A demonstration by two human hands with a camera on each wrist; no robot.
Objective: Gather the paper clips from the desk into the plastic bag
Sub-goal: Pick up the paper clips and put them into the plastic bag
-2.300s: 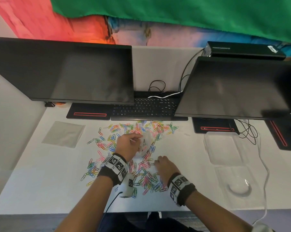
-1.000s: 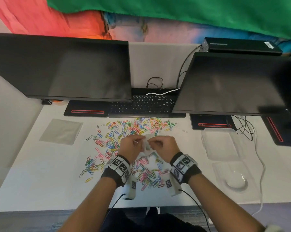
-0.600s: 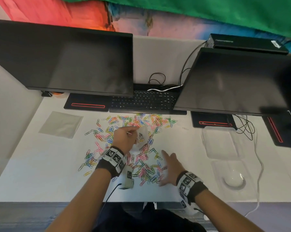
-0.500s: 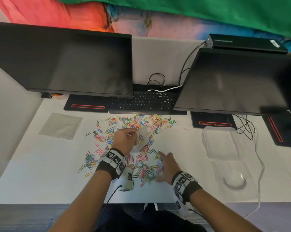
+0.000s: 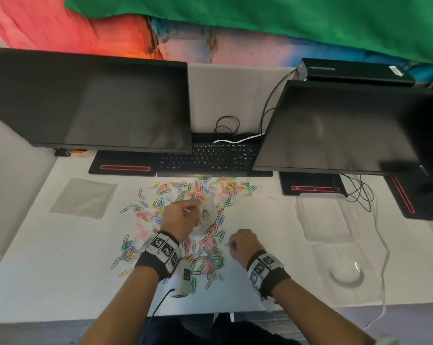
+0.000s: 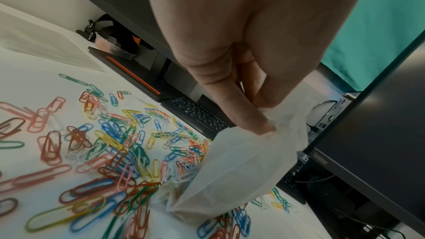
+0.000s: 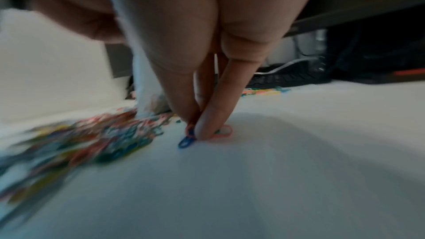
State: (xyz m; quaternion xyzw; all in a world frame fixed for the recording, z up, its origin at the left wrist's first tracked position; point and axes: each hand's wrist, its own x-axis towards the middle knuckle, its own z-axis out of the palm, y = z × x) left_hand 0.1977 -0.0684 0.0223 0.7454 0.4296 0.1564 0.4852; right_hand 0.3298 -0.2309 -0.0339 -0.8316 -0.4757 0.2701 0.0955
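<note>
Coloured paper clips (image 5: pixel 198 220) lie scattered across the middle of the white desk (image 5: pixel 48 282). My left hand (image 5: pixel 179 216) pinches the rim of a small clear plastic bag (image 5: pixel 206 212) above the pile; in the left wrist view the bag (image 6: pixel 241 170) hangs from thumb and forefinger, with some clips inside. My right hand (image 5: pixel 240 242) is down on the desk at the pile's right edge. Its fingertips (image 7: pixel 207 130) pinch a few paper clips (image 7: pixel 187 140), blue and pink, against the surface.
Two black monitors (image 5: pixel 98 103) (image 5: pixel 347 125) overhang the back of the desk with a keyboard (image 5: pixel 210 158) between them. A flat empty bag (image 5: pixel 84 197) lies at the left. Clear plastic packaging (image 5: pixel 335 245) and cables (image 5: pixel 377 232) sit at the right.
My right hand left the bag, dropped to the desk with fingers spread, then curled its fingers onto a few clips. The left hand kept holding the bag in place.
</note>
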